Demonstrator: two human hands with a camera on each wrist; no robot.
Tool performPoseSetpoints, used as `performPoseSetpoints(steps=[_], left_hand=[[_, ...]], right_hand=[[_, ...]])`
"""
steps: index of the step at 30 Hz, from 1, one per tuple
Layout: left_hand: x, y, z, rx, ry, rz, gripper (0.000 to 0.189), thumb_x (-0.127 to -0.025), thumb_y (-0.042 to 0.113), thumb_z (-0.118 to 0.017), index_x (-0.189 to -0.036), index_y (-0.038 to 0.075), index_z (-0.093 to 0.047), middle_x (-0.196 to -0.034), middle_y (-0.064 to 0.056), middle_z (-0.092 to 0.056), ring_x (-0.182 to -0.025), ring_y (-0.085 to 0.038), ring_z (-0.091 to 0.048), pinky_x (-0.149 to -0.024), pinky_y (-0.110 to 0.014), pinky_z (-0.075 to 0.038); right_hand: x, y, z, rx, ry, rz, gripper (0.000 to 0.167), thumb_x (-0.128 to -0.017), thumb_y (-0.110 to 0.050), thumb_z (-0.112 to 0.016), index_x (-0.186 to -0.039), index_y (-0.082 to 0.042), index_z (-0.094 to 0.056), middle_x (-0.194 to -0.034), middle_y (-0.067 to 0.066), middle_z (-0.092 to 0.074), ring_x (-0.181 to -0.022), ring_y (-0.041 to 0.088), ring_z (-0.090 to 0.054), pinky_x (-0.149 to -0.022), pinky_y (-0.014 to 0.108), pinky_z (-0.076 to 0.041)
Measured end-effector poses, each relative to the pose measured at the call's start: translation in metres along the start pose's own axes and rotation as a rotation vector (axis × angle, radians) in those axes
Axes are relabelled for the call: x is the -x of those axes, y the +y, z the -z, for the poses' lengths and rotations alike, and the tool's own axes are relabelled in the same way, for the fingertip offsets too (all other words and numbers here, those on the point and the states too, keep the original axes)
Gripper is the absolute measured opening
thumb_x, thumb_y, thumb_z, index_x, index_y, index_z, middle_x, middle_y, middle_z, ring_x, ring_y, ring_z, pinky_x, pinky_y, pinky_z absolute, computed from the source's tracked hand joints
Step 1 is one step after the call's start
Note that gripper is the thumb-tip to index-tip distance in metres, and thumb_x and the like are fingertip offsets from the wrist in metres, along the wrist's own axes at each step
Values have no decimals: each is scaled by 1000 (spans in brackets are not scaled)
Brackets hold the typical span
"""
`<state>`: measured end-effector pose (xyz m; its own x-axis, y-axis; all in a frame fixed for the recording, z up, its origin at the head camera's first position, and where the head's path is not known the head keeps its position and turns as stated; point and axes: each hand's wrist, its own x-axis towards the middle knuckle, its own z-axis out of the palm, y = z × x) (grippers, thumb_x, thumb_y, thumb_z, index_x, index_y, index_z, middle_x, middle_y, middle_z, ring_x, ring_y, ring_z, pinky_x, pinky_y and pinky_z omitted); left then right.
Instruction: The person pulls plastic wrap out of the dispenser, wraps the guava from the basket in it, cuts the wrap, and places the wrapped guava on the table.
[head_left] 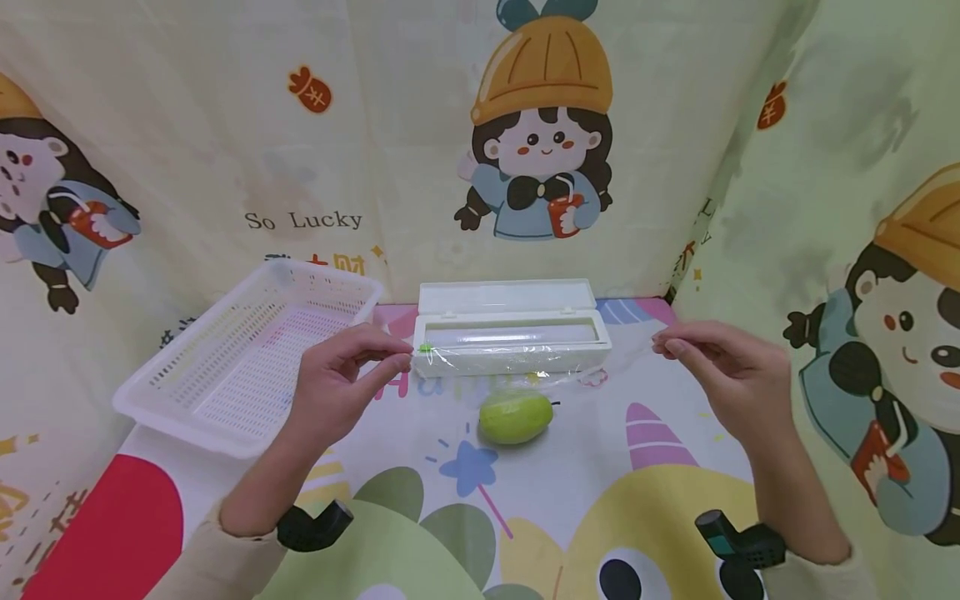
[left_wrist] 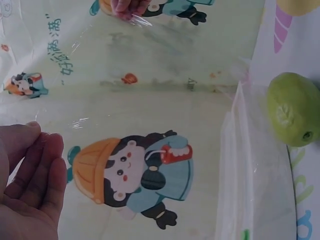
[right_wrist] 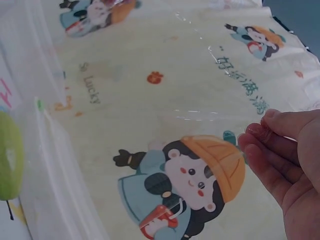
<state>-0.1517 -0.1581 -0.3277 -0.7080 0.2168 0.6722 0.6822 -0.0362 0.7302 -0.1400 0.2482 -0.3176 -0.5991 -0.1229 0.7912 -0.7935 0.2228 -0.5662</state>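
A clear sheet of plastic wrap (head_left: 517, 360) is stretched between my two hands, above the table. My left hand (head_left: 341, 379) pinches its left corner between thumb and fingers, and my right hand (head_left: 723, 367) pinches the right corner the same way. Below the film's near edge a green pear (head_left: 517, 418) lies on its side, dark stem to the right. Behind the pear is a white plastic wrap box (head_left: 506, 295), lid raised, with a roll inside and a small green piece at its left end. In the left wrist view, the left thumb and fingertips (left_wrist: 52, 145) meet at the film.
A white perforated plastic basket (head_left: 172, 432) stands at the left, close to my left forearm. The table is covered by a colourful cartoon cloth (head_left: 420, 542). Patterned fabric walls (head_left: 420, 150) rise behind and to the right.
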Motion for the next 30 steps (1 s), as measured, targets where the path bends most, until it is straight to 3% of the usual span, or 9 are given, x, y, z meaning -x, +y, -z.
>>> performPoseSetpoints(steps=[4,12,20,30], left_hand=[[2,-2,0,-24,-8,30,15,-80,-10,-70,-95,-10,-68,-91,3,-70,-82,-13,-65,-80,-20,-56],[6,-6,-3,-79,-15,126,17,-79,-13,-69,-95,-8,-69,-92,8,-70,-84,-11,-65,-80,-19,-56],[11,-15,-2,-106,-37,191,16,-81,-9,-70,-97,-5,-70,-91,5,-69,-78,-11,-65,-72,-18,-56],[18,-31,-5,-131,-48,315,14,-84,3,-73,-98,4,-72,-90,6,-70,-80,-10,-68,-71,-18,-55]], right_hand=[[4,3,0,71,-10,-29,20,-76,23,-64,-95,18,-66,-96,2,-74,-87,8,-70,-82,14,-54],[9,11,-2,-104,-49,-36,20,-77,24,-62,-96,20,-64,-97,8,-74,-87,12,-70,-82,17,-55],[16,16,-1,156,-59,-142,28,-75,25,-64,-98,10,-69,-94,-2,-73,-85,5,-69,-80,13,-54],[27,32,-8,152,-120,-268,21,-81,15,-65,-99,5,-70,-91,-6,-72,-82,6,-68,-77,15,-55]])
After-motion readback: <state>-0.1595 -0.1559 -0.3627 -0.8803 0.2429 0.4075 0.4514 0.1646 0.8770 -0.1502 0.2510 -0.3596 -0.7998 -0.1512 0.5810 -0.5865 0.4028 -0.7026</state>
